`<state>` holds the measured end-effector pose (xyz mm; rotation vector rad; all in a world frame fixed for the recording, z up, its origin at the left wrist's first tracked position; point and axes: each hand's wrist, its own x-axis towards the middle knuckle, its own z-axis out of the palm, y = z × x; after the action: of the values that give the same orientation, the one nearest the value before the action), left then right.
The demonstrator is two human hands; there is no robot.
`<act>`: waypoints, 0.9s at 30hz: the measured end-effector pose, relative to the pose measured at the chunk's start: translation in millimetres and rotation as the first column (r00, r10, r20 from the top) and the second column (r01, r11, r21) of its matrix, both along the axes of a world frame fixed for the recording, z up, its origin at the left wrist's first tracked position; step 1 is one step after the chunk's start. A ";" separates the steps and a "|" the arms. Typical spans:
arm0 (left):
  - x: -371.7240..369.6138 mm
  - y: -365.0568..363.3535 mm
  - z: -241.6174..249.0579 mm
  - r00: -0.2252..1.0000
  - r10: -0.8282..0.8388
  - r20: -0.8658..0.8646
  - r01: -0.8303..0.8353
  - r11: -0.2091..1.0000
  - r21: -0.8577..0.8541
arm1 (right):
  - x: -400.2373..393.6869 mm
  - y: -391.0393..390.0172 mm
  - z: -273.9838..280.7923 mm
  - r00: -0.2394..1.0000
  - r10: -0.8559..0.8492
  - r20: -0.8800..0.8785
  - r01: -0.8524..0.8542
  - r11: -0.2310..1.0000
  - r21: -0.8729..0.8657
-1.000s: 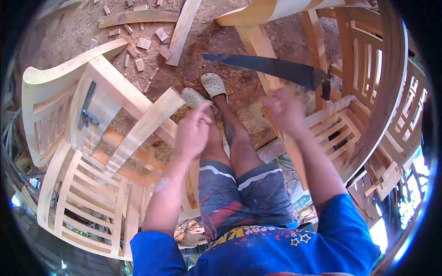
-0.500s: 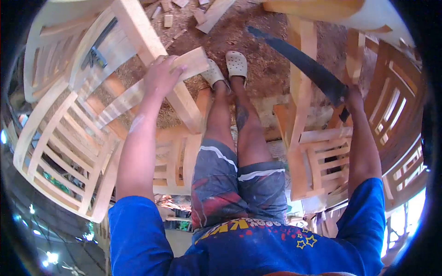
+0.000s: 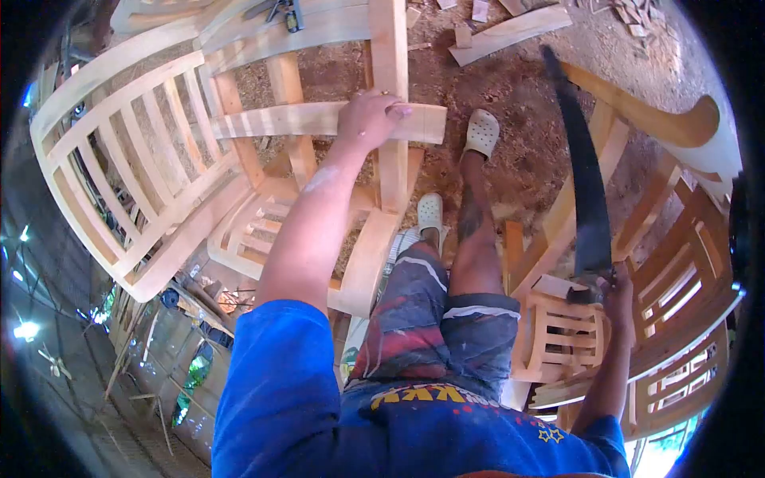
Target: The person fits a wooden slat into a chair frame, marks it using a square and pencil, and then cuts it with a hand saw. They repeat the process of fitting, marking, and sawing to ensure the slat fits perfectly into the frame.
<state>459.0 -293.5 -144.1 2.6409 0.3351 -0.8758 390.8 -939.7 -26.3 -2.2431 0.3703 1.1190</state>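
my left hand (image 3: 368, 119) lies flat on top of the wooden slat (image 3: 319, 119), fingers (image 3: 396, 111) wrapped over its far edge, pinning it where it crosses the upright post (image 3: 390, 95) of the unfinished chair frame (image 3: 143, 159); pressed there, the slat sits crosswise on the frame and looks held so it will not slide or tip. my right hand (image 3: 615, 296) is down by my side, well apart from the slat, fingers closed around the handle of the handsaw (image 3: 586, 175), whose dark blade points up and away from me, clear of my legs and of the wood. more bare chair frames (image 3: 677, 287) stand just beside that hand. below, my feet in pale clogs (image 3: 480, 132) stand on the floor (image 3: 518, 88), which is covered in sawdust and scattered offcuts (image 3: 510, 32).
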 end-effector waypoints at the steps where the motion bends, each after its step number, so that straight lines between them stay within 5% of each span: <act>1: 0.3 7.4 6.5 0.998 0.059 0.004 -0.059 0.998 -0.016 | -2.3 7.8 -0.3 0.998 -0.053 0.025 0.052 0.997 0.062; 2: -3.2 17.7 13.1 0.993 0.119 0.005 -0.119 0.993 -0.027 | -4.2 17.7 -2.2 0.997 -0.057 0.054 0.051 0.993 0.105; 5: -26.3 44.9 -11.5 0.915 0.191 0.356 -0.221 0.974 0.045 | 12.4 95.2 12.8 0.977 -0.213 -0.020 0.213 0.958 0.191; 11: 19.4 30.7 -12.9 0.676 0.718 0.163 -0.714 0.694 -0.094 | 54.6 172.8 -7.1 0.975 -0.219 -0.032 0.219 0.934 0.282; 13: 51.0 13.0 -12.3 0.632 0.745 0.213 -0.739 0.662 -0.122 | 60.5 192.9 -7.0 0.898 -0.440 -0.003 0.430 0.874 0.225; 14: 60.5 8.0 -11.3 0.621 0.748 0.232 -0.741 0.657 -0.136 | 61.9 214.4 3.6 0.810 -0.587 0.007 0.575 0.796 0.188; 15: 63.3 6.3 -9.2 0.630 0.738 0.240 -0.726 0.670 -0.154 | 55.7 201.1 -8.5 0.782 -0.604 -0.155 0.601 0.665 0.444; 17: 63.5 18.8 -3.3 0.622 0.734 0.271 -0.701 0.677 -0.225 | 39.4 181.4 -21.0 0.725 -0.527 -0.444 0.688 0.519 0.507; 22: -3.6 79.1 6.9 0.723 0.606 0.332 -0.529 0.795 -0.297 | -25.8 306.5 11.0 0.653 -0.578 -0.489 0.753 0.425 0.503; 25: -72.0 130.7 10.8 0.955 0.262 0.139 -0.254 0.964 -0.076 | -49.0 344.9 39.8 0.594 -0.545 -0.591 0.783 0.225 0.580; 27: -112.7 159.4 -3.7 0.927 0.190 0.323 -0.216 0.975 0.046 | -57.9 383.6 70.2 0.550 -0.600 -0.581 0.785 0.133 0.606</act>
<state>346.3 -134.1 -147.8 2.7001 0.5572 -0.3704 332.9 -556.1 43.9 -0.8245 0.7050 0.6951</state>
